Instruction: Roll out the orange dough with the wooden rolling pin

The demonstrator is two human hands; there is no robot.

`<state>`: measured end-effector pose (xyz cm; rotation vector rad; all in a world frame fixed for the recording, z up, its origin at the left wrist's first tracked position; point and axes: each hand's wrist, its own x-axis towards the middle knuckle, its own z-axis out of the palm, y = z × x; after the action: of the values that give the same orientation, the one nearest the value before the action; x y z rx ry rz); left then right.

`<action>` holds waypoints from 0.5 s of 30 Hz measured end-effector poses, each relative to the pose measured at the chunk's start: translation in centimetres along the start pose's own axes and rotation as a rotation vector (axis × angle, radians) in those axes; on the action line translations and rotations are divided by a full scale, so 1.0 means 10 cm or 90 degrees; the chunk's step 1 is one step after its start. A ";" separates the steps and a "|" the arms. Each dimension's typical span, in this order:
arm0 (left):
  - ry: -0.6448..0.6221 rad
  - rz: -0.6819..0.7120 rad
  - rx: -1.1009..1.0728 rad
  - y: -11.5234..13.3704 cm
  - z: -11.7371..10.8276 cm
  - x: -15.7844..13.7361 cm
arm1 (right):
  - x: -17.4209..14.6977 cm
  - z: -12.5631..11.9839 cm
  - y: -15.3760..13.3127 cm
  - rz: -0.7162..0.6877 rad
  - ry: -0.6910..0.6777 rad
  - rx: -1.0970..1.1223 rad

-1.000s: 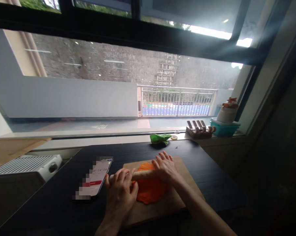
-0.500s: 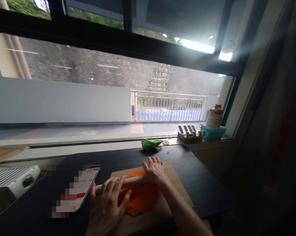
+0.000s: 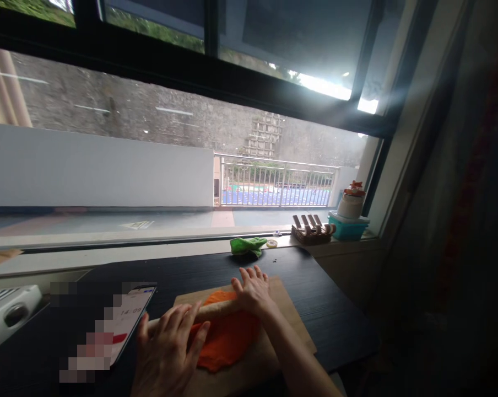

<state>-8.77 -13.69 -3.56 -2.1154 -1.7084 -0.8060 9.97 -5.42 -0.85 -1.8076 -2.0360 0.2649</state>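
Note:
A flat sheet of orange dough (image 3: 226, 344) lies on a wooden board (image 3: 288, 314). Across its far part rests a pale wooden rolling pin (image 3: 216, 311). My left hand (image 3: 168, 342) presses over the pin's left end, fingers stretched forward and thumb apart above the dough's left edge. At the other end, my right hand (image 3: 252, 290) lies palm down on the pin, its fingers spread beyond it and pointing away from me. That hand hides the pin's right end. Neither hand wraps round the pin.
The board sits on a black table (image 3: 340, 314). Left of it lies a phone (image 3: 129, 317), partly pixelated. At the window side are a green cloth (image 3: 248, 246), a roll of tape (image 3: 271, 243), a brown basket (image 3: 313, 230) and a teal box (image 3: 348, 227) with a jar (image 3: 351, 204) on top.
The camera view has turned slightly, so the whole scene sits further left. Both hands remain on the rolling pin, at nearly the same place over the dough.

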 end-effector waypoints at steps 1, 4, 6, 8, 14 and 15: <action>0.005 0.002 -0.001 0.00 0.00 0.00 | -0.08 0.01 0.02 -0.014 0.010 -0.010; 0.006 0.013 -0.010 -0.01 0.01 -0.02 | -0.41 0.04 0.08 -0.062 0.063 -0.050; -0.002 0.014 -0.015 -0.01 0.00 -0.02 | -0.54 0.06 0.09 -0.077 0.092 -0.065; -0.009 0.012 -0.018 0.00 0.00 -0.01 | -0.51 0.06 0.07 -0.070 0.101 -0.069; 0.004 0.009 -0.004 0.00 -0.01 -0.02 | 0.10 -0.02 0.02 0.004 -0.019 0.007; 0.003 0.009 -0.003 -0.01 0.01 -0.03 | 0.19 -0.06 0.04 0.004 -0.041 0.020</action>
<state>-8.85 -13.86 -3.78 -2.1241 -1.6895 -0.8119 10.42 -3.56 -0.17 -1.8086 -2.0584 0.3592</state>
